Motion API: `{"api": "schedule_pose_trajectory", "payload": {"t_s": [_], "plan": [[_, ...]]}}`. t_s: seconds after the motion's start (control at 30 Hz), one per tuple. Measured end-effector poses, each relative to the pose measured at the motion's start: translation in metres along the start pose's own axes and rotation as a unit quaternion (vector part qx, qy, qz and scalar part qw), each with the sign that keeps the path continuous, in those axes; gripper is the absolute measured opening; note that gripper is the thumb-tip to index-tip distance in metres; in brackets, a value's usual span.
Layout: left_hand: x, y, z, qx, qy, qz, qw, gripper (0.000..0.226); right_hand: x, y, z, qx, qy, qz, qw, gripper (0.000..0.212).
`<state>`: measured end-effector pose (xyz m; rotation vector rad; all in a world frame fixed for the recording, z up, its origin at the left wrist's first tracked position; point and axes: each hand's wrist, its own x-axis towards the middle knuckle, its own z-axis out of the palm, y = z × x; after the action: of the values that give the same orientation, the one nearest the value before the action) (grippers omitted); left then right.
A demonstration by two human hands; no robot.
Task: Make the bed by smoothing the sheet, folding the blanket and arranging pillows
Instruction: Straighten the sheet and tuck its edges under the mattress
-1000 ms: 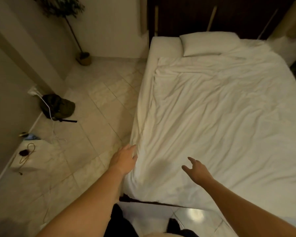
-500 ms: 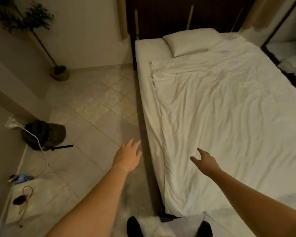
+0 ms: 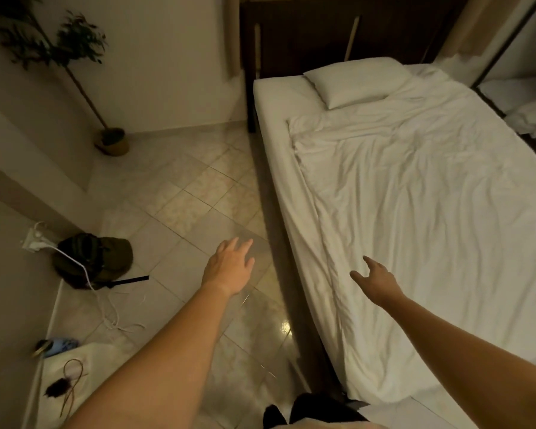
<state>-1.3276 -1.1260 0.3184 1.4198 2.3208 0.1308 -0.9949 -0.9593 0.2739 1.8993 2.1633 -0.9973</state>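
A white bed fills the right side, spread with a wrinkled white blanket. The fitted sheet shows bare along the left edge and at the head. One white pillow lies at the head against the dark headboard. My left hand hovers over the tiled floor left of the bed, fingers spread, holding nothing. My right hand is over the blanket's left edge near the foot, fingers loosely apart and empty; whether it touches the cloth I cannot tell.
A dark green bag lies by the left wall beside a power strip with a white cable. A potted plant stands in the far corner. Small items lie on the floor at lower left. A mirror edge is at right.
My left hand has come off the blanket's corner and now hangs over the floor. The view has shifted left alongside the bed. My right hand stays over the blanket's edge.
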Motion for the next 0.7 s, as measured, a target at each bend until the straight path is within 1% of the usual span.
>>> {"api": "schedule_pose_trajectory", "payload": {"t_s": [0.3,0.5,0.7], "plan": [[0.082,-0.006,-0.046,0.011,-0.021,0.046,0.999,0.057,0.042,-0.041,-0.011,0.017,0.027,0.019,0.999,0.077],[0.178,-0.008,-0.086,0.017,-0.022,0.067,0.997,0.057,0.108,-0.078,-0.021,0.027,0.029,0.042,0.998,0.076],[0.286,-0.022,-0.137,0.044,-0.022,0.077,0.996,0.056,0.182,-0.138,-0.039,0.041,0.025,0.055,0.997,0.076]]}}
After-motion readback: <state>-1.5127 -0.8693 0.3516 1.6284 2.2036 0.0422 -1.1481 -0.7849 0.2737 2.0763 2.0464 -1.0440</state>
